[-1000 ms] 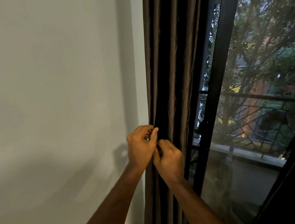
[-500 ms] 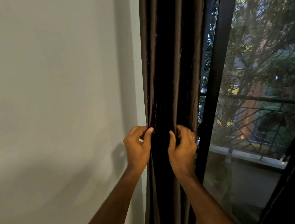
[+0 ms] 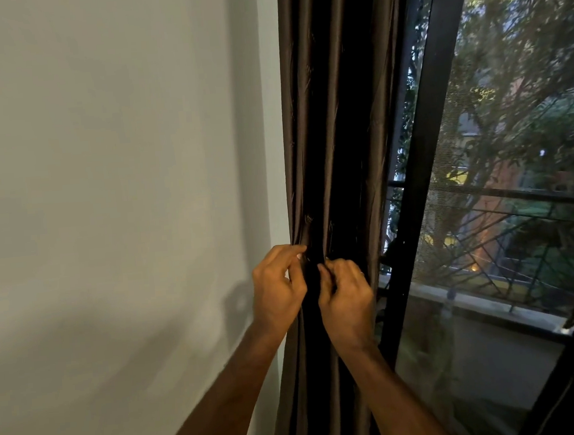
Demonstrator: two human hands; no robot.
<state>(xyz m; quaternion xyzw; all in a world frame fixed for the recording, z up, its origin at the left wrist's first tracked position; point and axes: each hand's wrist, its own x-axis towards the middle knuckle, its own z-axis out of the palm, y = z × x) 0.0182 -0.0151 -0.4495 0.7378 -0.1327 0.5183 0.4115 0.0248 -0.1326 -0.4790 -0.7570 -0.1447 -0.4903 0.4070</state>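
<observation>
The right hand has come back beside the left hand. Both pinch folds of the dark curtain, which hangs vertically between the pale wall and the window frame.

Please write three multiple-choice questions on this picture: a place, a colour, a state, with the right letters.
1. Where does the curtain hang? A) between wall and window frame B) right of the frame C) on the floor
2. Its colour? A) white B) dark brown C) red
3. The left hand and right hand: A) hang idle B) press the glass C) pinch curtain folds
1 A, wall lies left, frame right. 2 B, the folds look dark brown. 3 C, fingers curl on the fabric.
</observation>
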